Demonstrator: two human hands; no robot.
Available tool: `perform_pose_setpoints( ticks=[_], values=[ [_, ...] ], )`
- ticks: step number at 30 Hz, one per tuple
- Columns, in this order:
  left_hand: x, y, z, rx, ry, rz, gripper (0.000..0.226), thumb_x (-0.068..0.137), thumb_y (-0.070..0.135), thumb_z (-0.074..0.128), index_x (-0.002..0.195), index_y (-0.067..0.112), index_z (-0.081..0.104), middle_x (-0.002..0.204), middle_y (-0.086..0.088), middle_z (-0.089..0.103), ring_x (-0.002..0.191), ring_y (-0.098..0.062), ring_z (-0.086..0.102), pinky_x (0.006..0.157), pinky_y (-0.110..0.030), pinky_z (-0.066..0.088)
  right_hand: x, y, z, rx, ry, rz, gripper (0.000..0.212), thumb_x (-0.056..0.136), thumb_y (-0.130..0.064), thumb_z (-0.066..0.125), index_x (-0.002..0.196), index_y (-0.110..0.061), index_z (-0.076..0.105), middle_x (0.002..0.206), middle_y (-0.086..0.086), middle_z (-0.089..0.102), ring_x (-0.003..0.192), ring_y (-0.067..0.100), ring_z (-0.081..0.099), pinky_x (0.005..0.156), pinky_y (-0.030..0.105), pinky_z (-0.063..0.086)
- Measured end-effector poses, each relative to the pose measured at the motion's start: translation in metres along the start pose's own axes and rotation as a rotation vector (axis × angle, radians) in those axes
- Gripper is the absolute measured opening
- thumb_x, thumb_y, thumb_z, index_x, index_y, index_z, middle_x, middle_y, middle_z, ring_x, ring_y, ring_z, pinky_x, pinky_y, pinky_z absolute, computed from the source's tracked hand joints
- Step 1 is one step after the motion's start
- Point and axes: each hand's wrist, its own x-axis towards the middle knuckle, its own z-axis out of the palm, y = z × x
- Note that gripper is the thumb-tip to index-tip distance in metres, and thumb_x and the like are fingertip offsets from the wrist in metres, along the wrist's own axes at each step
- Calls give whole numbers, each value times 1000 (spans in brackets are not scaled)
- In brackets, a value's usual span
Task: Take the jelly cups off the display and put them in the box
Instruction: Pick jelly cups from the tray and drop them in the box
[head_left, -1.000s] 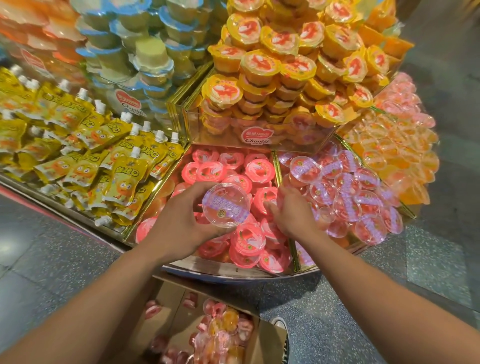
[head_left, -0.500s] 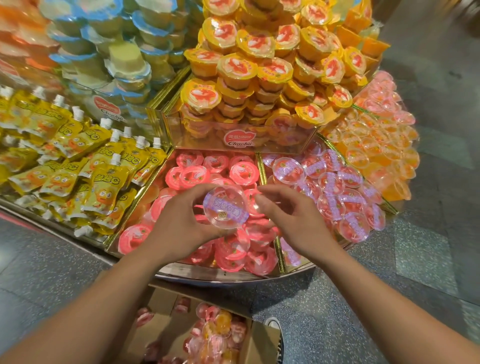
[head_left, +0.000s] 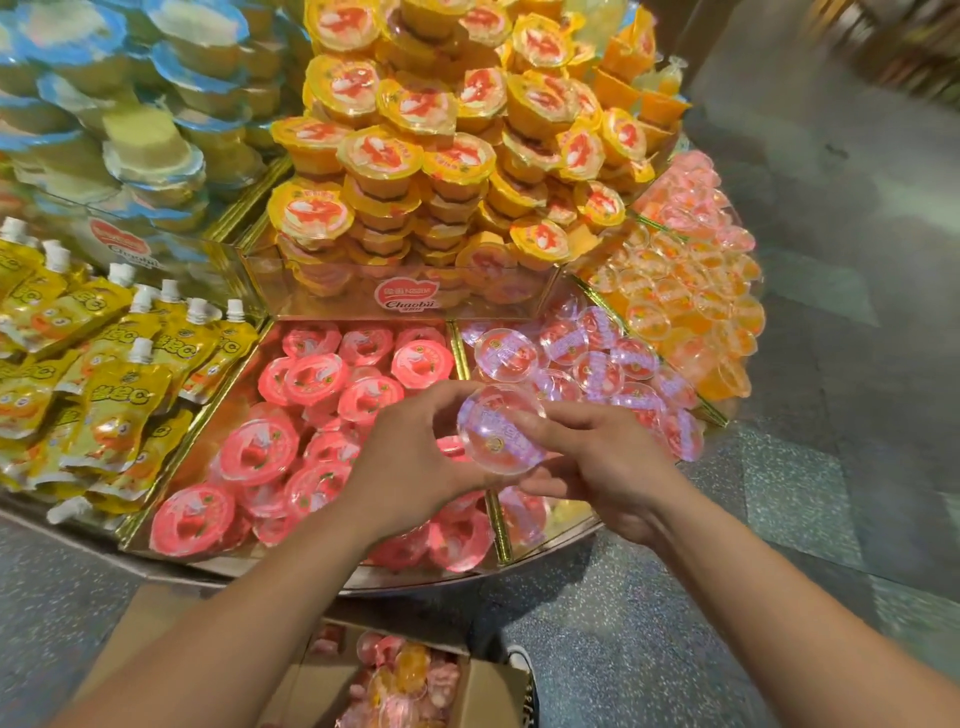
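Observation:
A clear jelly cup (head_left: 501, 428) with a lilac lid is held above the display between both hands. My left hand (head_left: 410, 457) grips its left rim with curled fingers. My right hand (head_left: 597, 467) holds its right side, fingers over the lid and thumb beneath. Under them lie the pink-lidded cups (head_left: 311, 410) and, to the right, the lilac-lidded cups (head_left: 602, 358). A cardboard box (head_left: 332, 675) stands open on the floor at the bottom edge, with several jelly cups (head_left: 410, 680) inside.
Yellow-lidded cups (head_left: 441, 156) are piled high behind a clear barrier. Orange cups (head_left: 691, 306) fill the right compartment, yellow pouches (head_left: 109, 364) the left, blue-lidded cups (head_left: 130, 114) the far left. A shoe (head_left: 522, 670) stands by the box on the grey floor.
My right hand left the lilac cups and came onto the cup my left hand was holding. The cup has shifted to the right, and both hands grip it now.

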Motion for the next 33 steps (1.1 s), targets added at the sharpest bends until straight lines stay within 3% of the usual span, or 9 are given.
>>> perform_pose_setpoints(
  ticks=[5,9,14,16,19,22,24,27,33],
  values=[
    [20,7,11,138,-110,60,79,57,32,97,123,46,57,113,38,60,107,20,55,95,-7,43,6,0,-32,37,87,-24,43,65,-20,81,103,0,76,81,14,73,62,26,66,63,34,64],
    [29,8,-4,287,-103,57,94,54,49,91,139,38,53,133,28,50,121,10,45,103,-12,36,22,-3,-68,41,234,-81,54,65,-21,84,112,3,71,94,20,66,65,30,68,54,27,61],
    [29,1,-33,362,-46,82,95,55,50,89,141,35,52,137,24,48,120,17,37,94,8,21,53,-9,-88,34,328,-99,31,84,-12,77,109,2,67,96,15,69,53,22,69,53,27,60],
    [26,-4,-43,402,-29,90,97,54,56,87,142,34,52,140,22,48,124,14,38,98,5,21,66,-9,-88,34,350,-103,24,86,-10,76,106,-5,63,98,14,68,53,22,69,53,27,60],
    [22,-11,-53,445,-22,83,101,54,77,78,143,38,49,142,25,45,130,11,37,108,-12,27,86,-6,-86,17,369,-101,40,87,-11,76,122,-2,60,95,13,69,54,22,68,54,26,59],
    [19,-16,-57,456,-25,56,103,51,81,69,143,40,48,143,28,42,134,9,35,111,-21,27,105,0,-85,-21,388,-97,40,87,-13,77,120,3,62,120,22,65,51,21,68,49,25,57],
    [17,-20,-59,457,-22,74,101,53,80,69,143,40,48,141,36,37,134,18,30,111,-13,23,114,5,-85,-47,400,-105,30,87,-14,77,110,0,65,131,26,60,48,20,67,46,23,53],
    [14,-25,-61,468,-18,91,100,55,80,68,144,40,46,138,42,31,128,30,22,104,2,16,120,9,-84,-35,413,-111,35,88,-14,77,115,-4,58,135,28,58,45,18,65,45,23,53],
    [6,-37,-60,462,-1,15,97,54,82,68,142,46,46,148,21,45,136,1,39,112,-27,32,119,7,-83,-35,354,-72,24,91,-16,73,104,1,62,117,19,62,52,19,65,53,28,59]
  ],
)
